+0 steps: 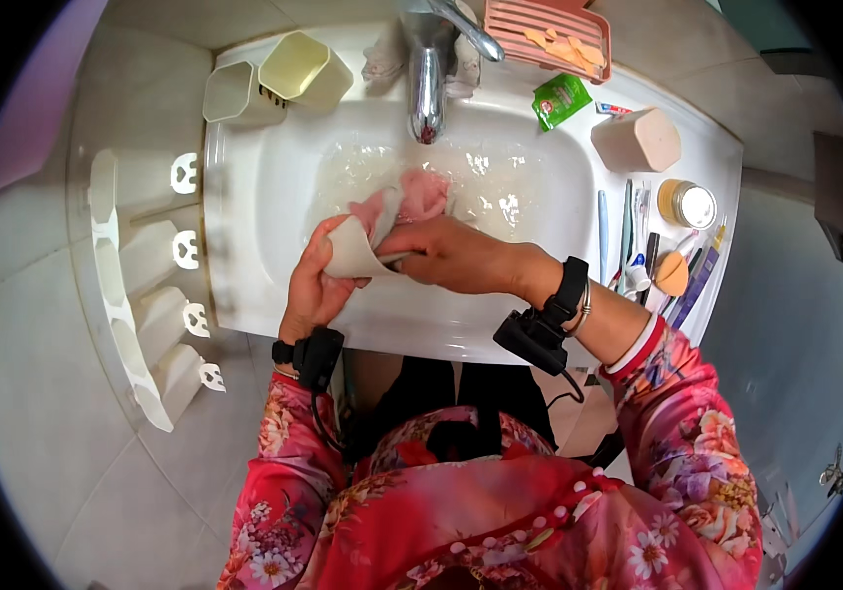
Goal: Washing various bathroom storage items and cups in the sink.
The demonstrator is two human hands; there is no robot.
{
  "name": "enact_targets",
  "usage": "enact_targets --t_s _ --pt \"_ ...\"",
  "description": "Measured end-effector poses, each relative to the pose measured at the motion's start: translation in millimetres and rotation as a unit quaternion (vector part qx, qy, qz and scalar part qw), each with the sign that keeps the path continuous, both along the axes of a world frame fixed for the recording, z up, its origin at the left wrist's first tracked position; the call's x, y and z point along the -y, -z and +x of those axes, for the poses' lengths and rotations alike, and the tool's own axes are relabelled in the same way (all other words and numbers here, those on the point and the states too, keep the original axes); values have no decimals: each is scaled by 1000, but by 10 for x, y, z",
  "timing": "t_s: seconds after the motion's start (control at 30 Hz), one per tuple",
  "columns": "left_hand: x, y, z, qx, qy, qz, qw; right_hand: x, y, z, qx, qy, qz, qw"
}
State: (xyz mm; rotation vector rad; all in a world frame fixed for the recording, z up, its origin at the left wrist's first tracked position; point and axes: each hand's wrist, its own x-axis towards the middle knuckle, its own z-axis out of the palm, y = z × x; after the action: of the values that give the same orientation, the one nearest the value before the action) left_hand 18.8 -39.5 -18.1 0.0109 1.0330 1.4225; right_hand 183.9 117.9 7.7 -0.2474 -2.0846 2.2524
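Note:
My left hand (318, 273) is closed around the outside of a whitish plastic cup (353, 251), tilted over the front part of the white sink (274, 184). My right hand (443, 254) pinches the cup's rim, with its thumb and fingers on either side; part of the grip is hidden. A pink and white cloth (423, 193) lies against the far side of the cup, partly in the water of the basin. Whether the cloth also reaches inside the cup, I cannot tell. Above the water hangs the chrome faucet (427, 88).
Two pale cups (233, 92) stand at the back left corner. A pink soap tray (495, 37), a green packet (562, 102), a beige cup (635, 140), a jar (687, 204) and several toothbrushes (603, 236) line the right side. A white wall rack (123, 295) is at the left.

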Motion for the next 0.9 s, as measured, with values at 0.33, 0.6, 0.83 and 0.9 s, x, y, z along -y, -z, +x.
enact_targets --t_s 0.33,0.6,0.83,0.9 --pt "-271 -9 107 -64 114 -212 968 94 -75 -49 60 -211 393 893" --pt "-356 21 259 -40 75 -255 963 289 528 -111 31 -252 441 861" --pt "-373 -46 175 -151 81 -250 953 538 941 -147 -61 32 186 980" --pt "-382 -49 185 -176 85 -241 951 625 997 -143 -60 52 177 981"
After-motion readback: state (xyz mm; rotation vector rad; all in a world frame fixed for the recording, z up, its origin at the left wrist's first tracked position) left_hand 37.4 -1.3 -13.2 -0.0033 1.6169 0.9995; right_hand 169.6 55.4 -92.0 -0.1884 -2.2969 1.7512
